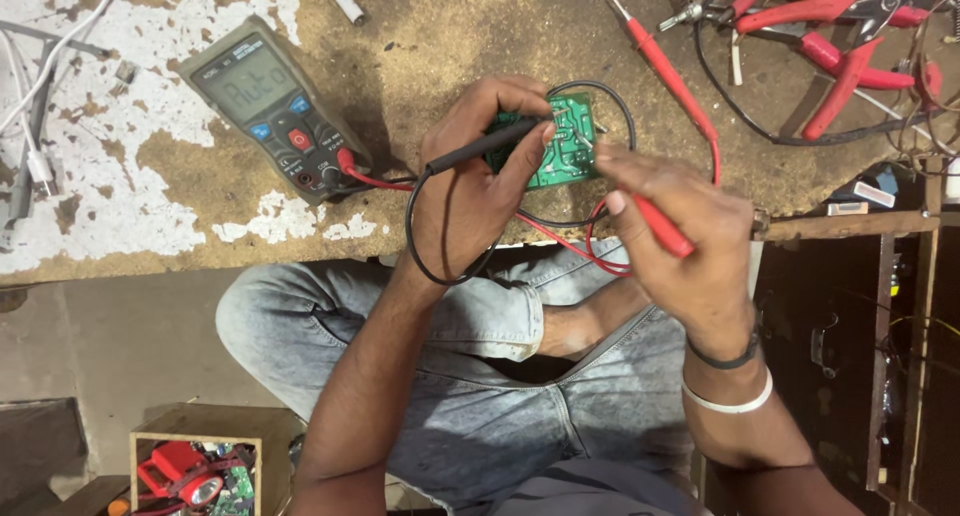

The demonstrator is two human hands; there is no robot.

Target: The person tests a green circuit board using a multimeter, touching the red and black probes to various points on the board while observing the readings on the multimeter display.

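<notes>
Left hand (470, 181) pinches the small green circuit board (562, 144) and black probe (485, 144) above the bench edge, right hand (690, 238) grips the red probe (660, 226) (board looks light, stiff, fragile: best held by edges).

Rough wooden workbench (450, 36) with flaking white paint; matt plastic multimeter (275, 106); glossy green circuit board (565, 146).

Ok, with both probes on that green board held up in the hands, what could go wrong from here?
The circuit board lies only in the left hand, which also holds the black probe; it could tilt and a tip might slip off its contact. The red probe in the right hand may bridge neighbouring solder points. The leads loop off the bench edge and could tug the multimeter.
</notes>
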